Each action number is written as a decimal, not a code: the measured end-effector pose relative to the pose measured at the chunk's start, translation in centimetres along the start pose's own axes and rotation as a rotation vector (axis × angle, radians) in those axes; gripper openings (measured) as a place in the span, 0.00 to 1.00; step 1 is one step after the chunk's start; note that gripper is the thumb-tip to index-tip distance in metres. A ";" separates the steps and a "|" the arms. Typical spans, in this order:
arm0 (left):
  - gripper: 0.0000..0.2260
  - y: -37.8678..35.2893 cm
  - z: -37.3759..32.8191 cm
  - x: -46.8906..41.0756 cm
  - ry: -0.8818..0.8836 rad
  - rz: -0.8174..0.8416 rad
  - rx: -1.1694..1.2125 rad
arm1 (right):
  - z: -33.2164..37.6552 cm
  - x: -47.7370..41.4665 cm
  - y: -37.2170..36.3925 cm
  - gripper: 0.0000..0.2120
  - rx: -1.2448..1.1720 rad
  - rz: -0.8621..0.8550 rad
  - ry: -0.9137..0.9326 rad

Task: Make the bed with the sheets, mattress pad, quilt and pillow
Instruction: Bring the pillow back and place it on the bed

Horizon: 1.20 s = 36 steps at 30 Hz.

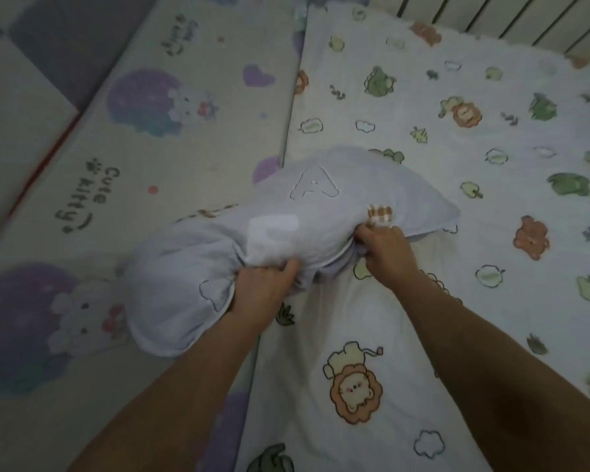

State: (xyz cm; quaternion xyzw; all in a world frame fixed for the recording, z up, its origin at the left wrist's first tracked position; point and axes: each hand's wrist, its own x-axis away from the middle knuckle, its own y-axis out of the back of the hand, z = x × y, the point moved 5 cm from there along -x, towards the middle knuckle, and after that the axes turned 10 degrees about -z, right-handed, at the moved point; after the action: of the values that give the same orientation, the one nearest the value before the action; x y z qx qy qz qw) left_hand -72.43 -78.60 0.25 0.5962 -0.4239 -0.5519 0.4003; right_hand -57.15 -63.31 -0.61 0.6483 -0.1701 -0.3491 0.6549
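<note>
A pale blue pillow [286, 212] with a stitched letter A and a small checked patch lies across the left edge of the bed, bunched at its near side. My left hand [263, 284] grips the gathered fabric at the pillow's near edge. My right hand [385, 250] pinches the pillow's edge beside the checked patch. Under the pillow, a white sheet [457, 137] printed with lions, frogs and clouds covers the bed.
A cream play mat [143, 137] with purple bunnies and the words "Cute kitty" lies on the floor left of the bed. A white ribbed radiator [525, 22] stands at the bed's far right. Grey and white floor tiles [31, 63] show at far left.
</note>
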 end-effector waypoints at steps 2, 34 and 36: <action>0.25 -2.4 -2.4 3.0 0.005 0.068 0.085 | -0.6 3.3 -1.5 0.11 -0.031 0.070 0.040; 0.28 -12.2 10.5 -6.6 0.506 0.267 0.112 | 3.0 16.5 -11.3 0.14 -1.497 -0.024 -1.865; 0.34 -13.6 11.6 -6.9 0.585 0.410 0.124 | 3.2 16.5 -11.6 0.15 -1.550 -0.072 -1.891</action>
State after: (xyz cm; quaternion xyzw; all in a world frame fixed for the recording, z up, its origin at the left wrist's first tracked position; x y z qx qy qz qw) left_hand -83.32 -67.80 -11.20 0.6547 -0.4348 -0.2397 0.5700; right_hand -50.52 -75.89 -15.32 -0.4185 -0.3081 -0.7095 0.4760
